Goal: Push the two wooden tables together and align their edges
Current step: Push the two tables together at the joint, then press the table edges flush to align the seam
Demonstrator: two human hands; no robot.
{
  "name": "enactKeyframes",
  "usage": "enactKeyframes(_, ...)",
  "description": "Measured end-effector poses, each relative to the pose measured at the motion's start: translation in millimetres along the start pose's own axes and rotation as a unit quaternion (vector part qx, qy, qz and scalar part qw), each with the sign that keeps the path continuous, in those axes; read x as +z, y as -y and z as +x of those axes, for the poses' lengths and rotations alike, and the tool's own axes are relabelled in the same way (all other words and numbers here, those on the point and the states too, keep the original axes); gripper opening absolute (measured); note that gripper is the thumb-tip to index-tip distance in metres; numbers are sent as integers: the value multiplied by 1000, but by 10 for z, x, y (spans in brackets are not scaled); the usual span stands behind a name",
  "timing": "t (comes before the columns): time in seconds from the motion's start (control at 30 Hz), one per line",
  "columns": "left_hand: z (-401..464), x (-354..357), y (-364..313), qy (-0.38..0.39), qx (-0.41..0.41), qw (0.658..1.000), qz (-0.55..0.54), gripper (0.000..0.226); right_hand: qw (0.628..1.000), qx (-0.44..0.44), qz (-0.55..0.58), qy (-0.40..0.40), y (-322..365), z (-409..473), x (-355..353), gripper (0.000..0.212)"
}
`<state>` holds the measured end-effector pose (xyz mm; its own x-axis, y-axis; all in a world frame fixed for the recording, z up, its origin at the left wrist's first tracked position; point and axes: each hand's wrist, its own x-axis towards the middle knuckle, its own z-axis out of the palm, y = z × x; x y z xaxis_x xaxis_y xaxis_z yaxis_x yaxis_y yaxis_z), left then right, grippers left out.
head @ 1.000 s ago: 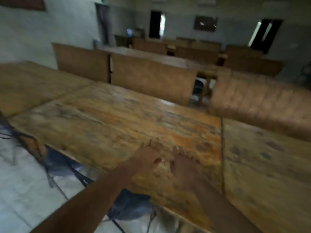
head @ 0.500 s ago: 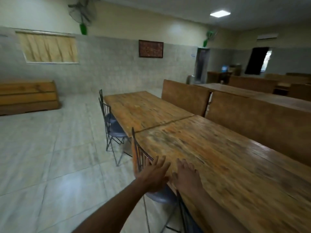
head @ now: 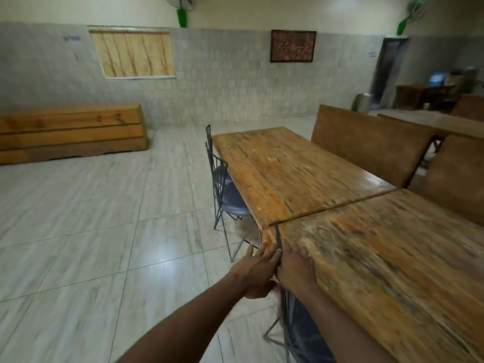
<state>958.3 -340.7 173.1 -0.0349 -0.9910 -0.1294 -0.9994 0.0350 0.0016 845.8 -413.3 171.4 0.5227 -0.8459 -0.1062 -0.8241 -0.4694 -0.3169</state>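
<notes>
Head view. The near worktop (head: 392,263) and the far worktop (head: 288,174), both of worn wood, stand end to end, a thin dark seam between them. At the seam the near worktop's left edge sits slightly to the right of the far one's, leaving a small step at the corner. Both hands are at the near worktop's left edge, close to that corner. The left hand (head: 255,273) is open, fingers extended against the side of the edge, below the top surface. The right hand (head: 294,268) lies just beside it, open and flat on the top surface, fingers spread forward. The back of a wire chair (head: 278,239) rises between the two hands. A second wire chair (head: 225,195), with a grey seat, is tucked at the far worktop's left side. Padded brown benches (head: 366,145) line the right side of both worktops. The floor (head: 104,231) is pale glossy tile; a long wooden bench (head: 70,132) stands against the tiled wall (head: 222,82).
</notes>
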Motion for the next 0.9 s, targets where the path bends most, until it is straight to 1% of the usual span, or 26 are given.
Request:
enactKeyframes(0.1,360,-72,646,-7,-7,1000,2,82,999,-13,21,-28,259,611,60,67)
enactKeyframes(0.17,614,-60,1075,-1,-3,1000,3,77,998,-20,46,-29,370,992,163,65)
enactKeyframes(0.27,1144,-11,1776,3,27,1000,2,68,997,-10,73,-25,486,1642,343,65)
enactKeyframes(0.4,1791,44,2511,31,66,997,-10,65,994,53,97,-5,592,2314,551,65)
enactKeyframes(0.5,2308,63,2956,36,111,993,8,65,987,111,113,-4,647,2704,706,64)
enactKeyframes(0.63,2846,133,3147,84,151,985,1,64,972,199,121,24,532,3051,865,71)
enactKeyframes(0.73,3300,320,3172,106,210,972,12,63,956,269,114,26,491,3408,1031,75)
enactKeyframes(0.8,3599,448,3154,119,241,963,16,64,948,303,99,17,455,3709,1146,77)
enactKeyframes(0.9,3972,634,3172,139,260,955,38,66,936,338,93,-24,371,4105,1254,73)
